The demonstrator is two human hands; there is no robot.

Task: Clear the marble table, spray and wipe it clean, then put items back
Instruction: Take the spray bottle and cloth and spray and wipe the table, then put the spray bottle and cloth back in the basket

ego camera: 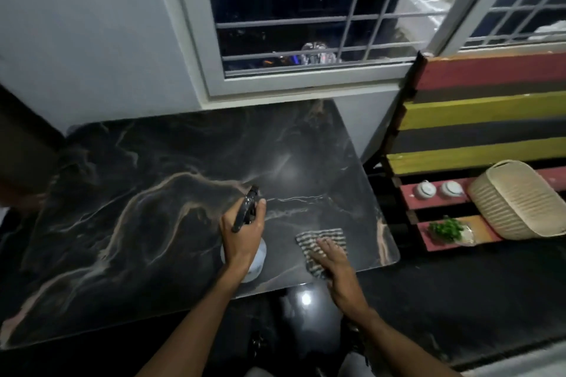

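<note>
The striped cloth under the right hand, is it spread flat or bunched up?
Mostly spread flat. The striped cloth lies on the marble table under the right hand, its stripes showing.

left hand (242,237) spraying, right hand (332,259) perhaps wiping

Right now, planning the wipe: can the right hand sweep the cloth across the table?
Probably yes: the right hand lies flat on the cloth, and the table ahead looks bare.

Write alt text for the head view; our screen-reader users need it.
A person's left hand aims a spray bottle across a dark marble table, while the right hand presses a striped cloth flat near the table's right edge.
</note>
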